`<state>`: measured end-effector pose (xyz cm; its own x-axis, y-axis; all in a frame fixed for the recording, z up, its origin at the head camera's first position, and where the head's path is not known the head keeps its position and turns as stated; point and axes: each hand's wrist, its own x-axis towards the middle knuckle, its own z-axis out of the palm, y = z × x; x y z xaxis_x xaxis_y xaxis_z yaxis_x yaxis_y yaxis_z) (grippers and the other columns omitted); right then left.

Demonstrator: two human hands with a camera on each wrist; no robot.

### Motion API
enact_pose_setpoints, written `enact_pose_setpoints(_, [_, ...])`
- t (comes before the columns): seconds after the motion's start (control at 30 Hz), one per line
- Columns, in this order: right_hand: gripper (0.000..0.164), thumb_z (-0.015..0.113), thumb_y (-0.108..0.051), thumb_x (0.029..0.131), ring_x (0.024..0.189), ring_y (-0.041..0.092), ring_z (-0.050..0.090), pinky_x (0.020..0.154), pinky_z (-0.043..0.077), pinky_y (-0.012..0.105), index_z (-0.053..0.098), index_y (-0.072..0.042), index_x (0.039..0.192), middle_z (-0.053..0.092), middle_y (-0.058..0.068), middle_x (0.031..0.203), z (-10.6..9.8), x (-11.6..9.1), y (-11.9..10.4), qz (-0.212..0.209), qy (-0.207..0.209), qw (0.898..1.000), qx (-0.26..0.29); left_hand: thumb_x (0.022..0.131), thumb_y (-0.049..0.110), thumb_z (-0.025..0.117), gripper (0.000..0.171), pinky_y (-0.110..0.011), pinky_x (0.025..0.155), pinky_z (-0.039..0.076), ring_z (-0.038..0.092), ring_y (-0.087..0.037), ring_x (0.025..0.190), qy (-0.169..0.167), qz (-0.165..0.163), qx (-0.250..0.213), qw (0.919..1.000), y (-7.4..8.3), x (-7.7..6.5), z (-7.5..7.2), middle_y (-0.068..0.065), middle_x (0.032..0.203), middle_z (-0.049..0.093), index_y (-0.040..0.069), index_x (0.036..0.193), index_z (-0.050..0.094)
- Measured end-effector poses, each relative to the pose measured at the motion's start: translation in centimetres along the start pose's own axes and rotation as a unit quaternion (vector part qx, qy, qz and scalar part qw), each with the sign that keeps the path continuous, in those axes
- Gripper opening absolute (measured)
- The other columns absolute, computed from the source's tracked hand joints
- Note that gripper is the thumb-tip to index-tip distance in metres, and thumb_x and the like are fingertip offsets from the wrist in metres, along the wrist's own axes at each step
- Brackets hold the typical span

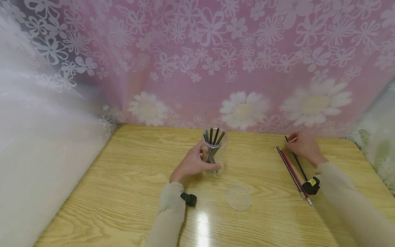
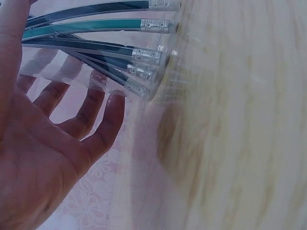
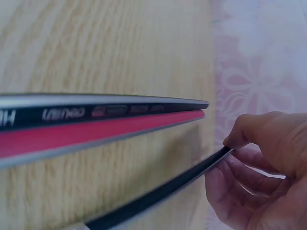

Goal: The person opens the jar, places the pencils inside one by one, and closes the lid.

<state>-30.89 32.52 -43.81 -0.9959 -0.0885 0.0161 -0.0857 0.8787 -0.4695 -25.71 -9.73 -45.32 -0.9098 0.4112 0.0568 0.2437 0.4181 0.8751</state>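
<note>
My left hand (image 1: 192, 163) holds a clear plastic jar (image 1: 223, 156) upright on the table, its thumb across the front and its fingers curled around the far side. Several pencils (image 2: 96, 26) lean inside the jar; their metal-banded eraser ends are down, and one has a green barrel. Over at the right, my right hand (image 1: 303, 145) pinches a black pencil (image 3: 163, 189) near its tip between thumb and fingers. That pencil slants above the table. Beside it lie a black pencil (image 1: 288, 168) and a red pencil (image 3: 96, 136), close together.
A round clear lid (image 1: 239, 198) lies flat on the wood-grain table (image 1: 129, 195), in front of the jar. Behind the table hangs a pink flowered curtain (image 1: 197, 68), and pale sheeting (image 1: 46, 137) hangs along the left side.
</note>
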Motion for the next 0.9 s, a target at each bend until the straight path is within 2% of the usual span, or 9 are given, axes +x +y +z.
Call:
enact_pose_setpoints(0.13, [0.048, 0.067, -0.02, 0.096, 0.079, 0.037, 0.07, 0.059, 0.055, 0.04, 0.057, 0.016, 0.125, 0.067, 0.038, 0.108, -0.8, -0.7, -0.4, 0.003, 0.001, 1.0, 0.018, 0.078, 0.041, 0.09, 0.084, -0.036, 0.077, 0.041, 0.039, -0.015, 0.063, 0.002, -0.003, -0.004, 1.0, 0.0, -0.1, 0.0, 0.003, 0.076, 0.043, 0.05, 0.144, 0.039])
enact_pose_setpoints(0.4, [0.049, 0.064, -0.021, 0.099, 0.064, 0.021, 0.061, 0.053, 0.045, 0.034, 0.051, 0.008, 0.136, 0.068, 0.027, 0.096, -2.3, -2.2, -1.9, -0.017, 0.054, 0.998, 0.023, 0.077, 0.043, 0.09, 0.085, -0.035, 0.076, 0.041, 0.04, -0.014, 0.063, 0.001, -0.006, 0.007, 1.0, -0.1, 0.0, 0.0, 0.003, 0.076, 0.044, 0.041, 0.146, 0.04])
enact_pose_setpoints(0.53, [0.046, 0.065, -0.02, 0.098, 0.066, 0.011, 0.057, 0.052, 0.045, 0.031, 0.053, 0.004, 0.136, 0.067, 0.021, 0.092, -3.0, -3.1, -3.4, -0.031, 0.097, 0.994, 0.034, 0.077, 0.043, 0.09, 0.086, -0.036, 0.076, 0.041, 0.04, -0.014, 0.063, 0.001, -0.004, 0.007, 1.0, -0.1, 0.0, 0.0, 0.002, 0.075, 0.044, 0.037, 0.146, 0.04])
enact_pose_setpoints(0.73, [0.042, 0.065, -0.016, 0.095, 0.067, -0.013, 0.05, 0.053, 0.045, 0.021, 0.058, -0.003, 0.134, 0.066, 0.016, 0.091, -4.2, -4.5, -5.7, -0.055, 0.169, 0.982, 0.061, 0.078, 0.043, 0.09, 0.087, -0.038, 0.079, 0.041, 0.039, -0.014, 0.064, 0.0, -0.009, -0.008, 0.9999, -0.1, -0.1, 0.0, 0.0, 0.073, 0.04, 0.035, 0.147, 0.038])
enact_pose_setpoints(0.8, [0.041, 0.065, -0.016, 0.095, 0.067, -0.016, 0.048, 0.053, 0.044, 0.019, 0.058, -0.005, 0.134, 0.065, 0.01, 0.09, -4.4, -4.9, -6.5, -0.062, 0.187, 0.978, 0.073, 0.078, 0.042, 0.09, 0.09, -0.038, 0.079, 0.041, 0.039, -0.014, 0.063, 0.0, -0.009, -0.011, 0.9999, -0.1, -0.1, 0.0, -0.001, 0.074, 0.04, 0.036, 0.149, 0.036])
enact_pose_setpoints(0.9, [0.041, 0.065, -0.015, 0.094, 0.068, -0.018, 0.048, 0.054, 0.043, 0.014, 0.059, -0.007, 0.134, 0.062, -0.009, 0.087, -4.7, -5.4, -7.5, -0.074, 0.214, 0.97, 0.092, 0.078, 0.042, 0.09, 0.095, -0.037, 0.077, 0.041, 0.038, -0.015, 0.063, 0.0, -0.006, -0.012, 0.9999, -0.1, -0.1, 0.0, -0.003, 0.074, 0.041, 0.035, 0.154, 0.033])
